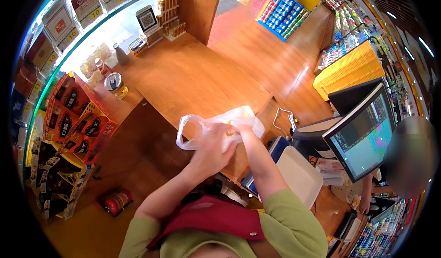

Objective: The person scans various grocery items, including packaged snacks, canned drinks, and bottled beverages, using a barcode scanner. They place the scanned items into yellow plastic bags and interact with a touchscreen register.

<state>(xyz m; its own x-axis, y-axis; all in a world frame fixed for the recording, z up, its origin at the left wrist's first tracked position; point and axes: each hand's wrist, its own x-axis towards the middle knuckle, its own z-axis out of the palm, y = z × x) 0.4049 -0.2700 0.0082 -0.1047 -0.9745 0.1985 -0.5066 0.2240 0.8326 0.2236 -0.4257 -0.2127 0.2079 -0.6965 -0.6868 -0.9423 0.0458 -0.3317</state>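
Note:
A thin white plastic bag is at the near edge of the wooden counter, one handle loop standing out to the left. My left hand, blurred, grips the bag's near side, with the thumb towards the right. From the right, my right hand reaches in at the bag's mouth, and its fingers are mostly hidden by plastic and the left hand. Something small and yellow shows between the hands, too blurred to name. The bag's contents cannot be made out.
A monitor and a beige-topped device stand at my right, near another person's hand. A lidded cup and grey vase line the left side. Red snack packs and a fire extinguisher are at left.

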